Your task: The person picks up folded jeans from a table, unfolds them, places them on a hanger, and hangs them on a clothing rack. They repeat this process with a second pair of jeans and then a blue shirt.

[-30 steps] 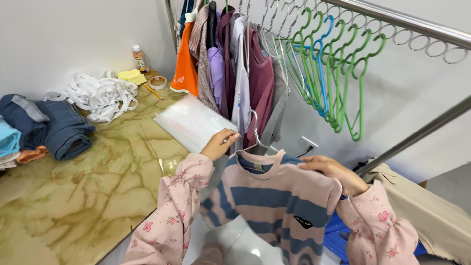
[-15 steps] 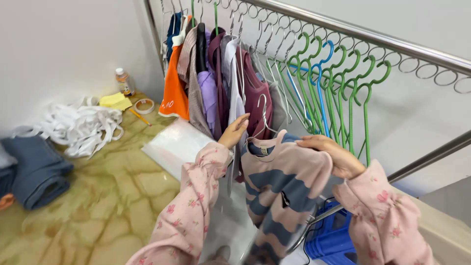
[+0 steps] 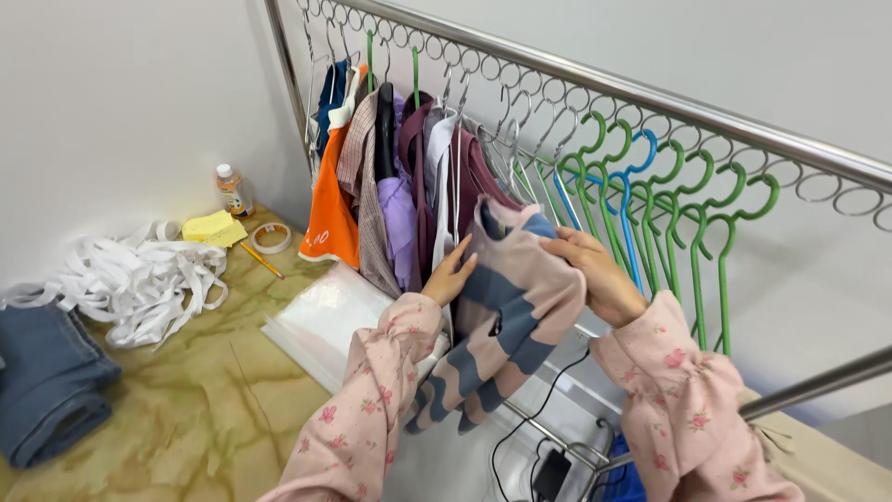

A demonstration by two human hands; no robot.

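Rail (image 3: 650, 98): steel, ringed, carrying hung clothes (image 3: 409, 186) and empty green hangers (image 3: 688, 214).
Worktop (image 3: 167, 418): marbled.
Sweater (image 3: 506, 316): striped pink and blue-grey, soft, light, floppy; held up beside the hung clothes, neck uppermost, long axis running down-left. Best gripped at shoulders; its hanger is probably hidden.
Left hand (image 3: 451, 274): fingers closed on sweater's left edge.
Right hand (image 3: 595, 274): curled over its right shoulder.

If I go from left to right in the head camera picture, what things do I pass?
Folded jeans → white strips → small bottle → tape roll → orange garment → left hand → striped sweater → right hand → green hangers.
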